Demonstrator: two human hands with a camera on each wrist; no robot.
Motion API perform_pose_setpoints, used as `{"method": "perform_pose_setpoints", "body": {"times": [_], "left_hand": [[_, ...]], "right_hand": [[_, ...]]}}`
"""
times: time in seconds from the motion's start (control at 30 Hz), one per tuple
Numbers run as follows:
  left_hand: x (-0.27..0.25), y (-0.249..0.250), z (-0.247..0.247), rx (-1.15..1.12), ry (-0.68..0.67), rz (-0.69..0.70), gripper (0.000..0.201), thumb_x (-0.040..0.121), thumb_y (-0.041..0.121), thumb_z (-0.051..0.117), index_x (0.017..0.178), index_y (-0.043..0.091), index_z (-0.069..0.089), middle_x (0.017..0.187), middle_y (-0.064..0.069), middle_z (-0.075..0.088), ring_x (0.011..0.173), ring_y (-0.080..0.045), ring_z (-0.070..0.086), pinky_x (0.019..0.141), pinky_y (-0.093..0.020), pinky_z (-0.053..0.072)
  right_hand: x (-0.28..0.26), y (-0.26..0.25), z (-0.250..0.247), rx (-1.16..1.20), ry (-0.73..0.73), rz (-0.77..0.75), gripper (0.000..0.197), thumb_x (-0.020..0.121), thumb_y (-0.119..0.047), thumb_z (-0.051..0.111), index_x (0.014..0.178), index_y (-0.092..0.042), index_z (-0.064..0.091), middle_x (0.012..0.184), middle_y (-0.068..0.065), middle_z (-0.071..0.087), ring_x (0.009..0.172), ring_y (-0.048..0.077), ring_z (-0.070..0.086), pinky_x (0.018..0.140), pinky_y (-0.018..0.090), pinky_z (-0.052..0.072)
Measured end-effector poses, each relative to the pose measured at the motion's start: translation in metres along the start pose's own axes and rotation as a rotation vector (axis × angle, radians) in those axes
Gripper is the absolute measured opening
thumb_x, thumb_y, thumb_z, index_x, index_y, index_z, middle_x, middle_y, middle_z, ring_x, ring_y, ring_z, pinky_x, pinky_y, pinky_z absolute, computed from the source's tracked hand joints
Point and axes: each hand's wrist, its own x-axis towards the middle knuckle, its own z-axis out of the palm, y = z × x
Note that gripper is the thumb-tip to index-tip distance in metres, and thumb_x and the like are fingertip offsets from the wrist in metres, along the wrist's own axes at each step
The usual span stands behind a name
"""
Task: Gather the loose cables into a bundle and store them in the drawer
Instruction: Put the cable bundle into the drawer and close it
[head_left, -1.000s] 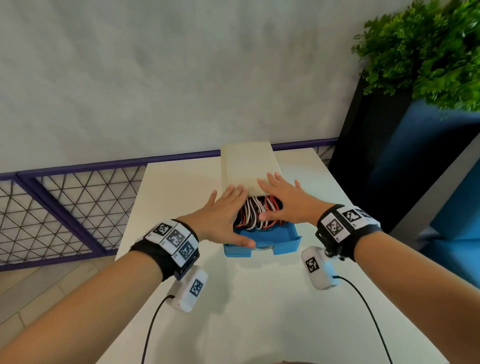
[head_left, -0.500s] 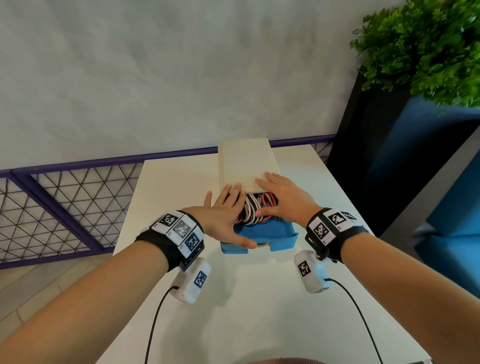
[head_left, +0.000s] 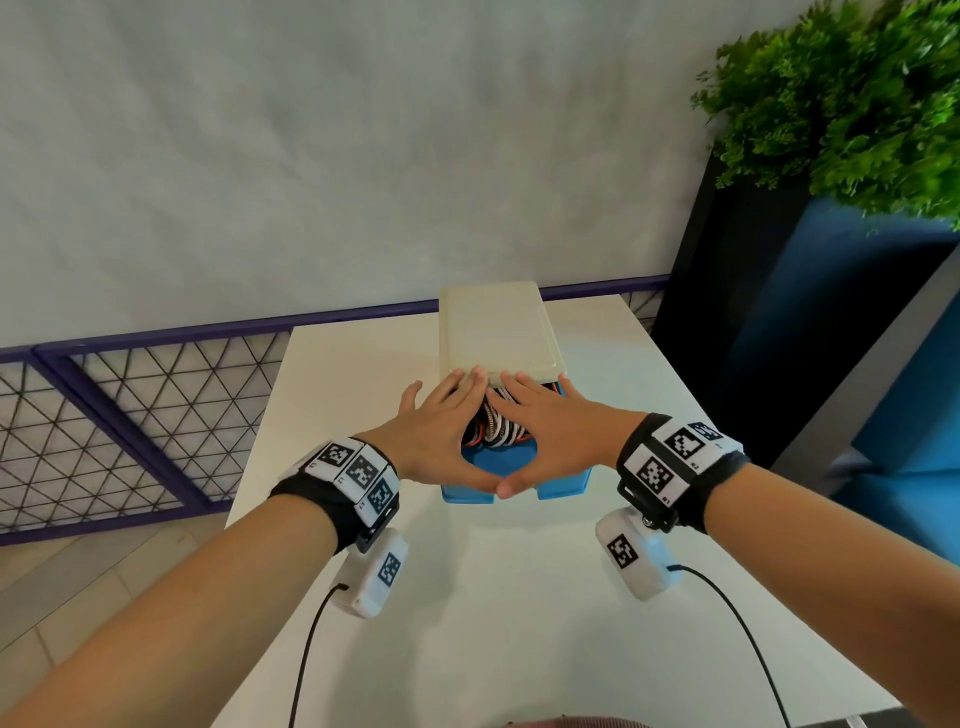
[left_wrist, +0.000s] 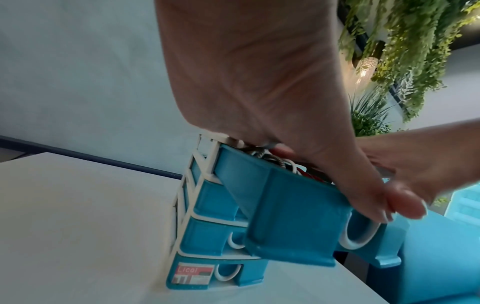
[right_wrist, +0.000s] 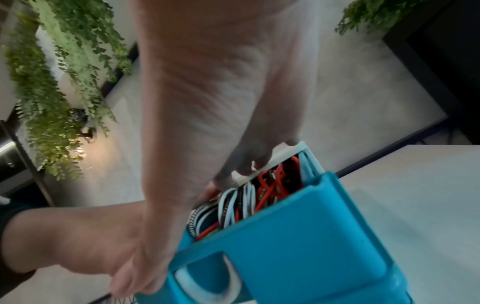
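Now both flat hands, left hand and right hand, press the cables; loops may catch as the drawer shuts.

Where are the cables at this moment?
The cables lie inside the open top drawer of the blue drawer unit, centre of the head view, between the left hand and right hand.
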Motion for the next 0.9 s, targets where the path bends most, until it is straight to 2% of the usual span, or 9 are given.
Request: {"method": "perform_pose_setpoints", "body": {"times": [0.17, 0.27, 0.37, 0.53, 0.6, 0.67, 0.8, 0.83, 0.9], "left_hand": [[-0.001, -0.001, 0.002, 0.009, 0.094, 0.012, 0.121, 0.066, 0.086, 0.044, 0.149, 0.021, -0.016, 0.159, 0.008, -0.014, 0.146, -0.009, -0.014, 0.116, -0.049, -0.006], [0.000, -0.002, 0.001, -0.009, 0.144, 0.006, 0.109, 0.074, 0.079, 0.045, 0.151, 0.023, -0.009, 0.161, 0.008, -0.004, 0.147, -0.011, -0.005, 0.116, -0.047, -0.001], [0.004, -0.004, 0.003, -0.040, 0.233, 0.006, 0.099, 0.078, 0.072, 0.049, 0.152, 0.025, 0.002, 0.159, 0.009, 0.011, 0.145, -0.012, 0.009, 0.114, -0.045, 0.007], [0.012, -0.006, 0.005, -0.182, 0.382, -0.065, 0.087, 0.068, 0.068, 0.064, 0.141, 0.034, 0.030, 0.141, 0.014, 0.040, 0.127, -0.012, 0.035, 0.099, -0.039, 0.021], [0.014, -0.005, 0.002, -0.221, 0.382, -0.067, 0.088, 0.062, 0.067, 0.070, 0.136, 0.035, 0.036, 0.136, 0.015, 0.042, 0.123, -0.013, 0.037, 0.096, -0.037, 0.022], [0.014, -0.008, -0.002, -0.207, 0.326, -0.052, 0.096, 0.059, 0.067, 0.073, 0.139, 0.032, 0.034, 0.142, 0.014, 0.036, 0.129, -0.013, 0.032, 0.100, -0.037, 0.019], [0.009, -0.023, -0.007, -0.068, 0.128, -0.013, 0.109, 0.068, 0.058, 0.073, 0.151, 0.022, 0.012, 0.160, 0.008, 0.001, 0.147, -0.011, 0.000, 0.117, -0.052, 0.000], [0.008, -0.027, -0.006, -0.071, 0.103, -0.004, 0.107, 0.072, 0.054, 0.072, 0.152, 0.022, 0.008, 0.161, 0.008, -0.003, 0.147, -0.009, -0.004, 0.117, -0.053, -0.003], [0.009, -0.034, -0.006, -0.120, 0.113, 0.011, 0.103, 0.075, 0.047, 0.073, 0.152, 0.022, 0.010, 0.161, 0.008, 0.000, 0.147, -0.007, 0.000, 0.118, -0.052, -0.001]], "right_hand": [[0.003, 0.006, -0.004, -0.058, 0.122, -0.067, 0.121, 0.057, -0.094, 0.041, 0.153, -0.025, 0.013, 0.161, 0.007, 0.012, 0.146, 0.028, 0.014, 0.118, 0.051, 0.012], [0.003, 0.013, -0.007, -0.089, 0.153, -0.105, 0.108, 0.069, -0.077, 0.059, 0.153, -0.024, 0.015, 0.159, 0.007, 0.019, 0.142, 0.027, 0.023, 0.116, 0.044, 0.019], [0.007, 0.016, -0.009, -0.063, 0.213, -0.093, 0.102, 0.074, -0.066, 0.065, 0.153, -0.021, 0.018, 0.153, 0.004, 0.030, 0.135, 0.025, 0.033, 0.109, 0.038, 0.027], [0.013, 0.011, -0.007, -0.019, 0.312, -0.047, 0.086, 0.075, -0.054, 0.070, 0.146, -0.024, 0.034, 0.132, 0.001, 0.047, 0.115, 0.021, 0.046, 0.096, 0.037, 0.038], [0.012, 0.011, -0.007, -0.008, 0.327, -0.040, 0.082, 0.074, -0.055, 0.070, 0.144, -0.025, 0.038, 0.131, 0.000, 0.047, 0.115, 0.020, 0.045, 0.099, 0.038, 0.037], [0.012, 0.012, -0.005, -0.023, 0.316, -0.031, 0.085, 0.074, -0.056, 0.068, 0.146, -0.026, 0.034, 0.139, 0.001, 0.041, 0.125, 0.021, 0.040, 0.105, 0.040, 0.031], [0.010, 0.021, 0.001, 0.024, 0.214, 0.072, 0.099, 0.078, -0.065, 0.061, 0.154, -0.025, 0.010, 0.162, 0.007, 0.002, 0.149, 0.024, 0.000, 0.118, 0.050, 0.005], [0.009, 0.023, 0.002, 0.065, 0.190, 0.080, 0.101, 0.079, -0.066, 0.060, 0.154, -0.026, 0.006, 0.163, 0.007, -0.003, 0.149, 0.024, -0.004, 0.118, 0.048, 0.004], [0.010, 0.026, 0.002, 0.109, 0.193, 0.075, 0.101, 0.078, -0.064, 0.062, 0.154, -0.025, 0.008, 0.163, 0.009, 0.002, 0.149, 0.024, 0.001, 0.119, 0.043, 0.008]]}}
